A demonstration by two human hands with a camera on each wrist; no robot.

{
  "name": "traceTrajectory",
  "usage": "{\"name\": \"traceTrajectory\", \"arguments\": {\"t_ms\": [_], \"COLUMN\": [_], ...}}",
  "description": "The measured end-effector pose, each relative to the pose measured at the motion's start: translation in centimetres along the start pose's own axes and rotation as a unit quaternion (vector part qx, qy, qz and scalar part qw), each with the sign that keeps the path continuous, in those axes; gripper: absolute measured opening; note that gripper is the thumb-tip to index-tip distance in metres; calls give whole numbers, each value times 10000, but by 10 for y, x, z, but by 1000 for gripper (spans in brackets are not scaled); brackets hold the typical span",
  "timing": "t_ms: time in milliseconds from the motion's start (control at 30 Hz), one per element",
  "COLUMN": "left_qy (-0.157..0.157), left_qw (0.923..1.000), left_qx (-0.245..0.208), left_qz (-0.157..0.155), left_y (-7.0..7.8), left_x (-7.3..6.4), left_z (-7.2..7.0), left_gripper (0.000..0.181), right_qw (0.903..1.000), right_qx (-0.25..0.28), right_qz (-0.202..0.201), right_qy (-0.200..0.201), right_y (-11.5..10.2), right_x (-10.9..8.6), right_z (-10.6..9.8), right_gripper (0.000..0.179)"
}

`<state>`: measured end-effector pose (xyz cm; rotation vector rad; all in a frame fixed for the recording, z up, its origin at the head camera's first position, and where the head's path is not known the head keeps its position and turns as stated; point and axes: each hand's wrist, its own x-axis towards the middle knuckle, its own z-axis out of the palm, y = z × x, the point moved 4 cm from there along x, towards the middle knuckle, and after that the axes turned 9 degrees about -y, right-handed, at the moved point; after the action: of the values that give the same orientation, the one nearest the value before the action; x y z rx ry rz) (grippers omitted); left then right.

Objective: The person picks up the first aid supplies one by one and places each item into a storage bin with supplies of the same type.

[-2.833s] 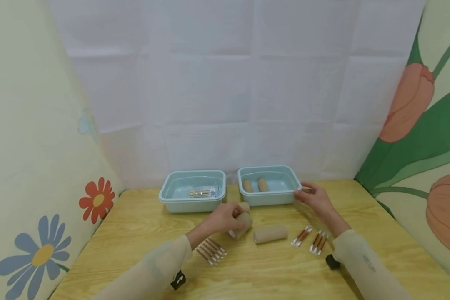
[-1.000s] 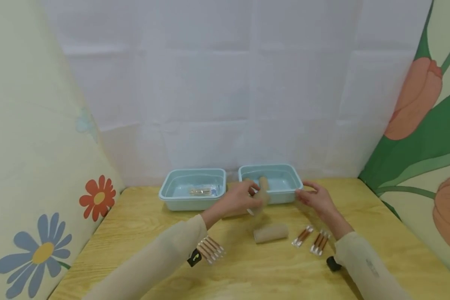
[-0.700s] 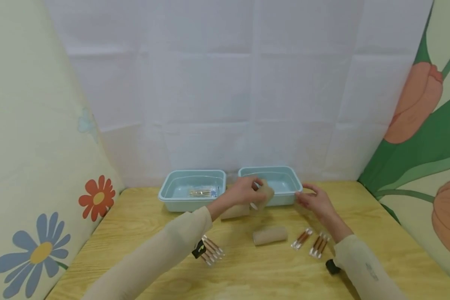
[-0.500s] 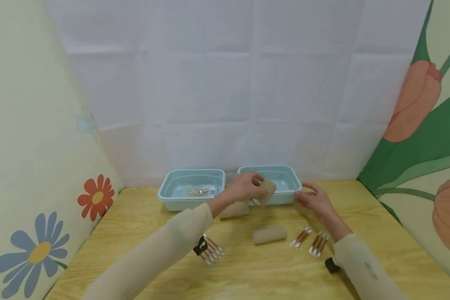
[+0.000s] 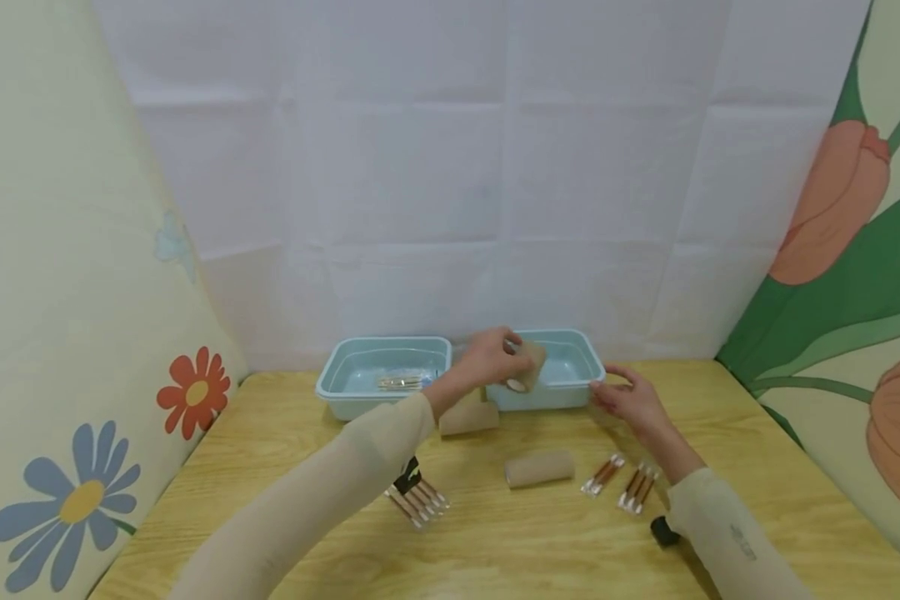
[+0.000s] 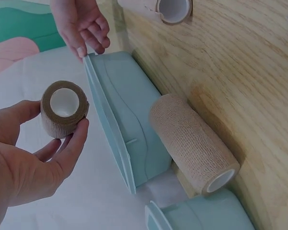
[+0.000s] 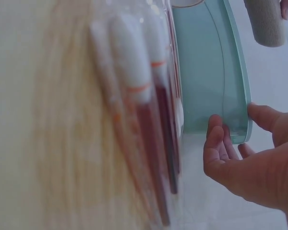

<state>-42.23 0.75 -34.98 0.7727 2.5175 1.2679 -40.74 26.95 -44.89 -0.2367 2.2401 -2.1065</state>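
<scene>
Left packet (image 5: 420,502): brown cotton swabs in clear wrap on the table (image 5: 495,558), forward and left of the right tub (image 5: 551,398), partly hidden behind a black gadget (image 5: 407,477) at the wrist.
Outer packet (image 5: 637,488): more swabs, in front of the right tub and off past its right end; the inner packet (image 5: 603,475) lies just beside it.
Loose roll (image 5: 540,469): tan bandage, 1 of 2 on the table, lying on its side before the right tub.
Second roll (image 5: 468,419): on its side by that tub's near left corner.
Right hand (image 5: 630,396): grips the right tub's near right corner, thumb at the rim, fingers bent against the wall.
Left hand (image 5: 491,362): opened only to a roll's width, thumb and fingers pinching 1 tan held roll (image 5: 531,367), raised by the right tub's left part, clear of its rim.
Left tub (image 5: 375,408): pale blue too, left of the right tub, with wrapped sticks (image 5: 401,383) inside.
White sheet (image 5: 450,175): hangs creased behind the right tub.
</scene>
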Motion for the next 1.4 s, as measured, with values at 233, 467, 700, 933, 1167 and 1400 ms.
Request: {"name": "traceTrajectory", "arguments": {"t_ms": [233, 467, 700, 933, 1167, 1400], "left_qy": [258, 587, 773, 996, 1032, 925], "left_qw": [9995, 9979, 9966, 9938, 9862, 9878], "left_qx": [-119, -197, -190, 308, 1251, 1253], "left_qz": [-101, -201, -192, -391, -328, -24], "left_y": [-5, -8, -15, -23, -16, -9], "left_x": [7, 10, 15, 17, 14, 8], "left_z": [-3, -5, -3, -1, 2, 1], "left_gripper": [52, 56, 52, 52, 45, 41], "right_qw": [10000, 9998, 9999, 9999, 9997, 9995], "right_qx": [21, -118, 6, 40, -43, -128], "right_qz": [27, 127, 111, 122, 217, 233], "right_qy": [20, 97, 82, 95, 132, 142], "right_y": [0, 1, 0, 3, 3, 2], "right_x": [-1, -2, -3, 0, 1, 2], "right_z": [-1, -3, 0, 3, 3, 3], "right_gripper": [61, 62, 62, 59, 61, 62]}}
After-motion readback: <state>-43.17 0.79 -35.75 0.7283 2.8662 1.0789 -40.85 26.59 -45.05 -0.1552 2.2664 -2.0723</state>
